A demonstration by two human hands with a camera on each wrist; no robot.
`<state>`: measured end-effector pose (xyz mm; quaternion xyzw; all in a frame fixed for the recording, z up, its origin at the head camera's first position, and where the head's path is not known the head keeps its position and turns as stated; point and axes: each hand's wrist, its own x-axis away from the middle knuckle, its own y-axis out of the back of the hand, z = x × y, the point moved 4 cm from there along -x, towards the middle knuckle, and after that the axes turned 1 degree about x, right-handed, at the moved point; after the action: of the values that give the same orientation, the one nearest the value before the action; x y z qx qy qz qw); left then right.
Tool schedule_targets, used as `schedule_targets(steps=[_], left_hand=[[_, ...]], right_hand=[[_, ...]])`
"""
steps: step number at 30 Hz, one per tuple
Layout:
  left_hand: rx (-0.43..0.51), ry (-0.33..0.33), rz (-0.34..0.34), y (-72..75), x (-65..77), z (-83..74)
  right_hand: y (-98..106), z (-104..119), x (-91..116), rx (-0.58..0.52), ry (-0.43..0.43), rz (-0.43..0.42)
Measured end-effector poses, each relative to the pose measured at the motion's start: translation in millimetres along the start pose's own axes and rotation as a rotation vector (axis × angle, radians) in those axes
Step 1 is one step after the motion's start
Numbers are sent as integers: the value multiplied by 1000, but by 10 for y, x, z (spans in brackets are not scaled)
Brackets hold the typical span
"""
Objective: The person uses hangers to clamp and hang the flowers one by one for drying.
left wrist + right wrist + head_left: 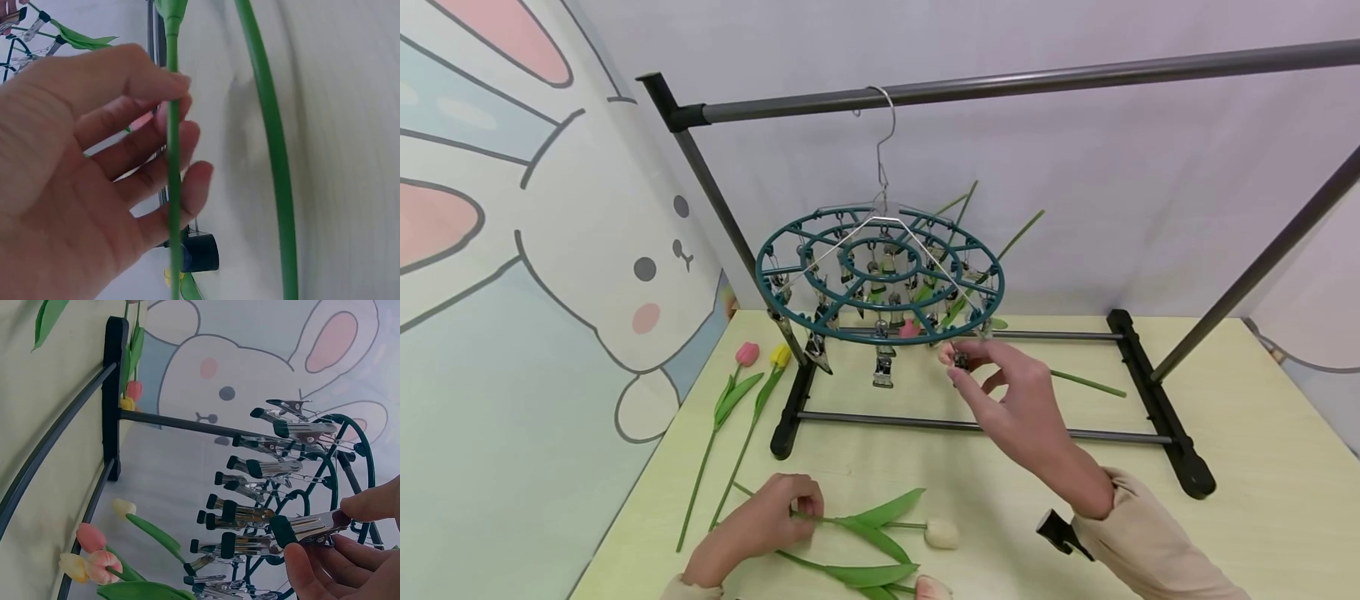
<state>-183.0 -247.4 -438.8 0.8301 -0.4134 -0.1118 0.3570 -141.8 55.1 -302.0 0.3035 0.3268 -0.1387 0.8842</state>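
My left hand [767, 521] is low over the table and pinches the green stem [174, 144] of a white tulip [942, 533] between thumb and fingers. The tulip points right, its leaves spread. Below it lies a peach tulip [932, 588], its stem also passing near the left hand. My right hand [1018, 400] is up at the front right rim of a round green clip hanger [880, 337]. Its thumb and fingers grip a metal clip [306, 528] with dark tips. Nothing shows between the clip's tips. Other clips [883, 371] hang around the rings.
The hanger hooks over the bar [1037, 83] of a dark metal rack standing on the table [1262, 533]. A pink tulip [747, 354] and a yellow tulip [780, 357] lie at the left. Several more tulips [92, 537] are behind the hanger. A rabbit mural [602, 275] covers the left wall.
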Motion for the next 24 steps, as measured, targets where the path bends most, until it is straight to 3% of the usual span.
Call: schedule_targets(steps=[15,24], left_hand=[[4,-182,-122,154,13,-169],[-13,-192,-166,184,16,-256]], right_hand=[[43,-27,-6,19,-19,-7],[46,-47,-15,20,-41,4]])
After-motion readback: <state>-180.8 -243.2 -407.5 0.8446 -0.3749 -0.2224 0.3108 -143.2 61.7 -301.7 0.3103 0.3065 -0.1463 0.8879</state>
